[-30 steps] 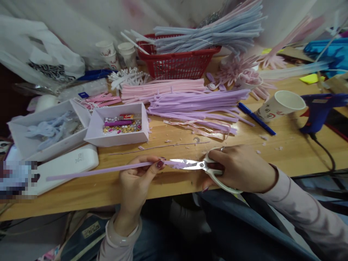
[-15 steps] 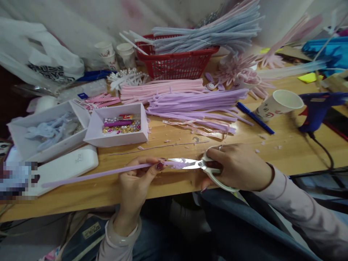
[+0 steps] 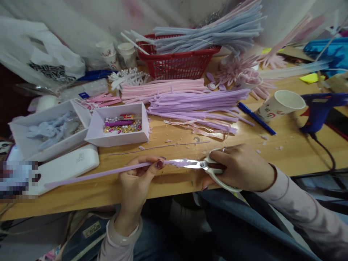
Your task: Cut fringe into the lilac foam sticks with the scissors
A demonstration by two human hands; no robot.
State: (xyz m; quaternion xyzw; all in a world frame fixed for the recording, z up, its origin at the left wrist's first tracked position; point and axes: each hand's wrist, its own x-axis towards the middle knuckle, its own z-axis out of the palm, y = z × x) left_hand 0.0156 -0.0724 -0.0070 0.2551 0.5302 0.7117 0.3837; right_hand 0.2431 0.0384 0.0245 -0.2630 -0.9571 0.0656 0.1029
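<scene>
Between thumb and fingers, my left hand (image 3: pixel 140 177) pinches a lilac pipe cleaner (image 3: pixel 100 174) near its right end; its long part stretches left over a white power bank (image 3: pixel 73 168). My right hand (image 3: pixel 239 166) is closed around the handles of white-handled scissors (image 3: pixel 202 165). The scissor blades point left and lie along the short end of the pipe cleaner, where loose lilac fuzz clings to the metal. The blades look nearly closed. Behind my hands a thin bare lilac wire strand (image 3: pixel 160 146) lies on the table among fuzz scraps.
Lilac pipe cleaners (image 3: pixel 195 101) and pink ones (image 3: pixel 163 88) lie in bundles ahead. A red basket (image 3: pixel 179 63) holds blue ones. White boxes (image 3: pixel 116 139) with beads and trinkets stand left. To the right are a blue pen (image 3: pixel 257 119), a paper cup (image 3: pixel 282 105) and a glue gun (image 3: pixel 317 112).
The scissors and my right hand have shifted very slightly right, and the blades are a little more closed. My left hand keeps its pinch on the pipe cleaner, almost unmoved.
</scene>
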